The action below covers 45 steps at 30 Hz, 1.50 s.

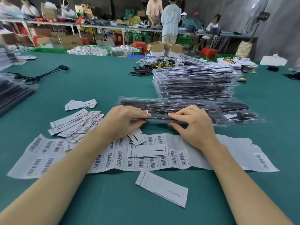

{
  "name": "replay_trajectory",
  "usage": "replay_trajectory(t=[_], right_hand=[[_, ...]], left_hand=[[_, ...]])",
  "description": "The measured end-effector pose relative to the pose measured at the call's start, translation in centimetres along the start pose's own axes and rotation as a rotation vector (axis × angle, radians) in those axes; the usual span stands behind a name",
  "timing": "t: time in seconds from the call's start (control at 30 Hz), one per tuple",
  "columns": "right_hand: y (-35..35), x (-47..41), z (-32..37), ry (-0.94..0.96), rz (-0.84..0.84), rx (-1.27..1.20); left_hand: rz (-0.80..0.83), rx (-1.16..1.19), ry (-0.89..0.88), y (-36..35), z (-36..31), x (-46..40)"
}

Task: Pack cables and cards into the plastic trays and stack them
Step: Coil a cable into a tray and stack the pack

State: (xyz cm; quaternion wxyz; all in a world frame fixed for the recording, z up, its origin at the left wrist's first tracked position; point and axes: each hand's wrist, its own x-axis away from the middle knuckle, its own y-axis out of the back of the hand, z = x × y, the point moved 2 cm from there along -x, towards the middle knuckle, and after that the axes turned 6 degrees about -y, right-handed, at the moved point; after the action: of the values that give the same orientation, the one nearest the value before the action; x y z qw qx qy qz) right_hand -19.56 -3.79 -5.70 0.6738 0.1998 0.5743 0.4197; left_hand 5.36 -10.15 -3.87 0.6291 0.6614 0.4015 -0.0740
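— Where is our tray (pixel 170 109)?
— At 12 o'clock on the green table (pixel 97 82). Our left hand (pixel 125 120) and right hand (pixel 193 122) both pinch its near edge.
— And the stack (pixel 194 83)?
— At 1 o'clock. Cards (pixel 76 124) lie at 10 o'clock.

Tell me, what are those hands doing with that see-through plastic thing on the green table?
A person is packing. The left hand and right hand both grip the near edge of a clear plastic tray with long black parts inside, seemingly pressing it shut. Behind it stands a tall stack of filled trays. A sheet of barcode labels and a fan of white cards lie close by on the green table.
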Motion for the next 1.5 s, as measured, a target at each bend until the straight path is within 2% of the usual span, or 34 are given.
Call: replay_trajectory(t=[0.17,0.27,0.67,0.87,1.07,1.4,1.5], right_hand=[[-0.3,0.0,1.0,0.035,0.003,0.018],[-0.4,-0.2,1.3,0.006,-0.050,0.018],[-0.7,-0.1,1.9,0.038,-0.154,0.039],[-0.6,-0.1,1.9,0.051,-0.183,0.049],[-0.1,0.0,1.4,0.043,-0.207,0.074],[0.9,-0.8,1.6,-0.086,-0.057,0.135],[1.4,-0.9,1.7,-0.074,-0.063,0.111]], left_hand=[[-0.095,-0.061,-0.092,-0.5,-0.6,0.3],[-0.133,-0.068,-0.148,-0.4,-1.1,0.2],[-0.047,-0.133,-0.036,-0.9,-1.1,-0.5],[-0.061,-0.170,-0.049,-0.9,-1.1,-0.5],[-0.019,-0.133,0.018,-0.2,0.0,-0.5],[-0.065,-0.190,0.057,0.5,1.5,0.4],[-0.002,-0.233,0.186,0.9,2.8,0.7]])
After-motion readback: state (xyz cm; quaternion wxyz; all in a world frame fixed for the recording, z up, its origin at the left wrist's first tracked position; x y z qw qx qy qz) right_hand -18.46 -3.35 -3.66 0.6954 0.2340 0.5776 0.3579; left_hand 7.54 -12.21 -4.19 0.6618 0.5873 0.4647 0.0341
